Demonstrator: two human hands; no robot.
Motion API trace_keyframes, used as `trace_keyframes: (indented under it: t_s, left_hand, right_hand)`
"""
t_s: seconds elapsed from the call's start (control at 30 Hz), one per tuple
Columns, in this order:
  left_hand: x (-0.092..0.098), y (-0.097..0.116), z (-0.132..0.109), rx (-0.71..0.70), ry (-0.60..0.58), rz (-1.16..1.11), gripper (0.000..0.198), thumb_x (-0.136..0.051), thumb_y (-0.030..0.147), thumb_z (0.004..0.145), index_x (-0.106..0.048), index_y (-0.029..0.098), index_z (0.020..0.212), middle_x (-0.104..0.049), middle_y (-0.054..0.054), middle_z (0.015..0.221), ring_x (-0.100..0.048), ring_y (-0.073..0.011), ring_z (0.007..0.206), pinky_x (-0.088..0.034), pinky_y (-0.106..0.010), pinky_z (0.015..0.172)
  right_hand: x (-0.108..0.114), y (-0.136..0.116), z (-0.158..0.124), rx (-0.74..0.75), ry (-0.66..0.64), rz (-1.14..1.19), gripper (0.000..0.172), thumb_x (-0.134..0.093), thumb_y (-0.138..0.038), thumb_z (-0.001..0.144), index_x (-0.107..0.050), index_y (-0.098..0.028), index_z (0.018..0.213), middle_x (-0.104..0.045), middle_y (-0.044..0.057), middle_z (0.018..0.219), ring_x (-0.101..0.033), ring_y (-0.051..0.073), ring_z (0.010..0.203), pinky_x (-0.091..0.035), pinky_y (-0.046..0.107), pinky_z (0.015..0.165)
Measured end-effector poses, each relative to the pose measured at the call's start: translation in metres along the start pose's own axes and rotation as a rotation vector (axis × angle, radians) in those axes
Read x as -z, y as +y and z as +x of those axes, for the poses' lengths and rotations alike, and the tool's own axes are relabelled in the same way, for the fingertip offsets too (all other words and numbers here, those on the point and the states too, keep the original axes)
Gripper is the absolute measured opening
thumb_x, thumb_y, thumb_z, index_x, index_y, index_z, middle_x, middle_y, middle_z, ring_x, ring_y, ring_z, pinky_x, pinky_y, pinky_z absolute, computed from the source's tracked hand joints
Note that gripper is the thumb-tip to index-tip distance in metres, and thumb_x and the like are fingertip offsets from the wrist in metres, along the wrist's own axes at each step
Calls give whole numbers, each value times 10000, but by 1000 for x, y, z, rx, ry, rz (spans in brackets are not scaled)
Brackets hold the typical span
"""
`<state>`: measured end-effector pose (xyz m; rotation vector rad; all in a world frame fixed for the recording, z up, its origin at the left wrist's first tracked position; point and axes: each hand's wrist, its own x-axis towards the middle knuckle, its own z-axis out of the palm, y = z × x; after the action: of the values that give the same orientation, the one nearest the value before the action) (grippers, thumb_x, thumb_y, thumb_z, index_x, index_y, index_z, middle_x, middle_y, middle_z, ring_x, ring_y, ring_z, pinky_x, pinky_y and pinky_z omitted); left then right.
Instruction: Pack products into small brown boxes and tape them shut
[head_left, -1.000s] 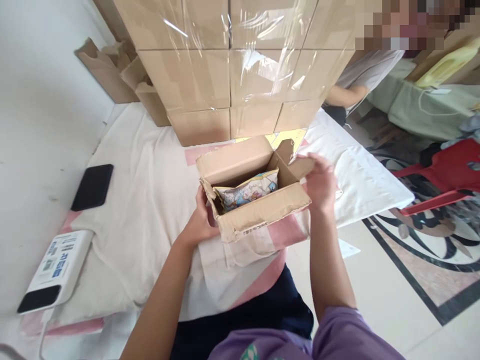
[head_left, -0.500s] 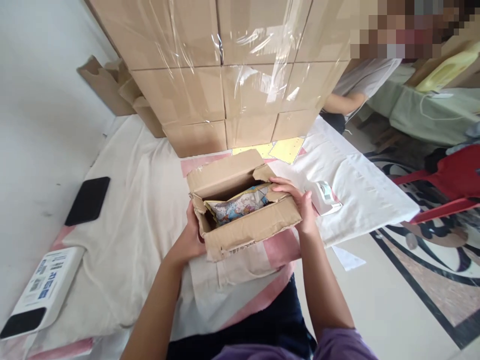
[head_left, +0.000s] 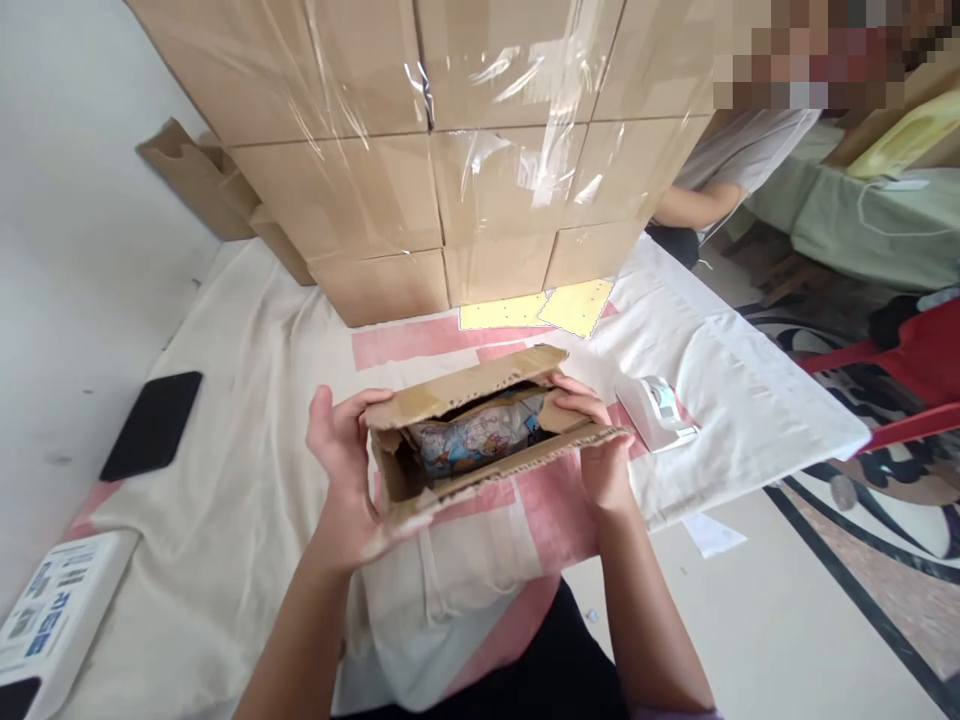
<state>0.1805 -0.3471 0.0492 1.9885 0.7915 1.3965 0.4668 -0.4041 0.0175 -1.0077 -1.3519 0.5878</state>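
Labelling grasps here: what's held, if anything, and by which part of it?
An open cardboard box, held at both ends: left hand at its left end, right hand at its right end.

Your right grip (head_left: 606,460) covers part of the right end of the cardboard box (head_left: 469,385), whose walls hide the lower part of the bag (head_left: 472,440); its print is too fine for you to make out. The lower edge of your left grip (head_left: 341,470) is blurred. The stack of cartons (head_left: 360,195) runs past the top edge, the white case (head_left: 75,580) is cut off at lower left, and the red chair (head_left: 926,350) at right. Upper right, pixel blocks mask the co-worker (head_left: 765,150)'s head.
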Motion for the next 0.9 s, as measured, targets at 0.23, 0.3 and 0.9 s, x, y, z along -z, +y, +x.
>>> trace_keyframes:
  t_s: [0.23, 0.3, 0.9]
  left_hand:
    - [4, 4, 2, 287, 16, 3, 859, -677, 273, 910, -183, 352, 1608, -641, -21, 1049, -541, -272, 1278, -366, -560, 1177]
    - [7, 4, 4, 318, -27, 36, 895, -677, 275, 903, -154, 331, 1628, -662, -19, 1008, -532, -280, 1297, -349, -573, 1183]
    - [-25, 59, 4, 118, -203, 981, 308, -515, 483, 939, -779, 343, 1016, -748, -67, 1098, -633, -358, 1136, -185, -701, 1168]
  right_hand:
    - [-4, -1, -13, -87, -82, -195, 609, -394, -537, 1063, -238, -341, 1618, -269, 43, 1701, -227, 271, 1588, -217, 535, 1315]
    - [-3, 0, -14, -154, -109, -238, 615, -404, -508, 1069, -234, -314, 1627, -272, 61, 1702, -239, 269, 1585, -214, 527, 1315]
    - [1, -11, -11, -202, -76, -366, 493, -320, -490, 1085, -416, -297, 1528, -635, 96, 1394, -614, 304, 1261, -473, 476, 1070]
